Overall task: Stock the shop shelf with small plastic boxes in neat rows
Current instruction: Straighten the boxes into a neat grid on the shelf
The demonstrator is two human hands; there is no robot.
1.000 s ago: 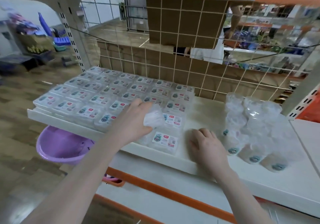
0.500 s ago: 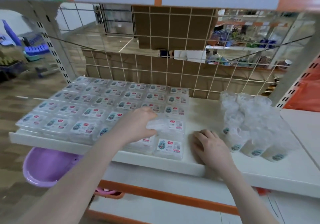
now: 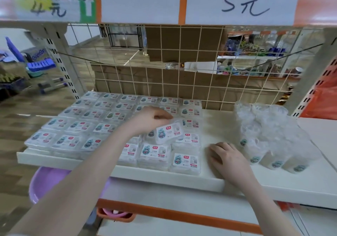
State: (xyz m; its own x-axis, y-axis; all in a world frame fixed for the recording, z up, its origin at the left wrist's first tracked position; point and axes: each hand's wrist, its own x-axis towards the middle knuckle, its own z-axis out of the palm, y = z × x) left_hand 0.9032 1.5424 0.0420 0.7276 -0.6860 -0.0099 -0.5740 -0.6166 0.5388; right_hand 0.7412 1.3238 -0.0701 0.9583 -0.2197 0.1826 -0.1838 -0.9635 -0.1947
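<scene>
Your left hand (image 3: 147,121) pinches one small clear plastic box with a white printed label (image 3: 169,133), tilted, just above the near rows of matching boxes (image 3: 102,119) laid flat across the left half of the white shelf (image 3: 215,180). Your right hand (image 3: 225,156) rests on the bare shelf beside the rows, fingers loosely curled and holding nothing. Near it lie bagged clear plastic cups (image 3: 269,139). A white wire grid (image 3: 182,68) backs the shelf, with a handwritten price sign (image 3: 242,2) overhead and a purple plastic basin (image 3: 47,183) below. Your left forearm reaches in diagonally from the lower left.
</scene>
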